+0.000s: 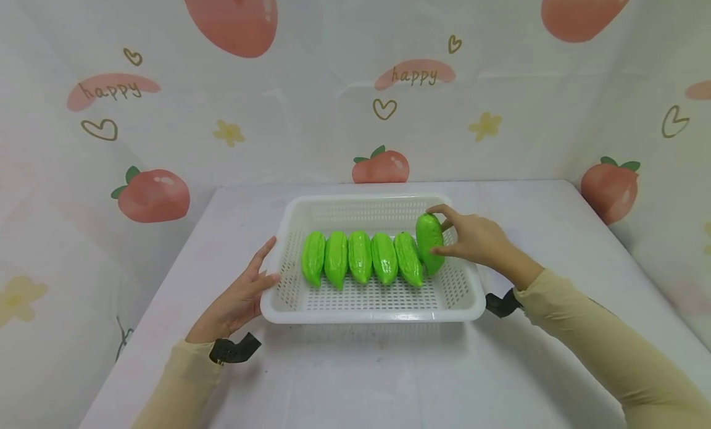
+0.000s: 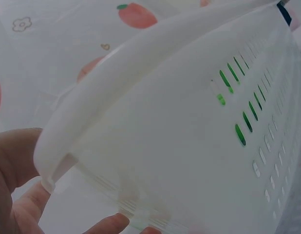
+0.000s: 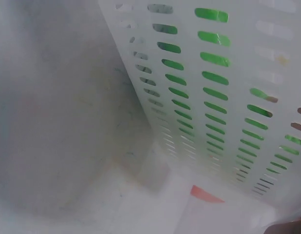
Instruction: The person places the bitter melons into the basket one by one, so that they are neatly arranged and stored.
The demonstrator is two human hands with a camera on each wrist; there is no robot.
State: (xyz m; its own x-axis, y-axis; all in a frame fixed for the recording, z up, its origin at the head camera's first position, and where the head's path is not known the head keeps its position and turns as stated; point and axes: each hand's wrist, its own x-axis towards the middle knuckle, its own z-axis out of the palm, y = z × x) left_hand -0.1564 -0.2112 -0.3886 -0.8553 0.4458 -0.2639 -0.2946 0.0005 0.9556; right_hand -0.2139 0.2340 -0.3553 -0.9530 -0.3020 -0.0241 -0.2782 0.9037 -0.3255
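Observation:
A white plastic basket [image 1: 355, 316] with slotted walls stands on the table. Inside it, several bright green, ridged bitter melons [image 1: 360, 256] lie side by side in a row, pointed ends toward me. At the right end, my right hand [image 1: 472, 236] pinches one bitter melon [image 1: 429, 237] between thumb and fingers; its top is raised against the others. My left hand [image 1: 240, 298] holds the basket's left rim, thumb over the edge. From the left wrist view, fingertips [image 2: 111, 224] touch the outer wall below the rim. Only a sliver of the right hand [image 3: 287, 227] shows in its wrist view.
A white cloth covers the table [image 1: 355, 373]. Behind it hangs a pale backdrop [image 1: 322, 126] printed with peaches, hearts and flowers, which also runs along both sides. Black straps sit on both wrists, over beige sleeves [image 1: 589, 336].

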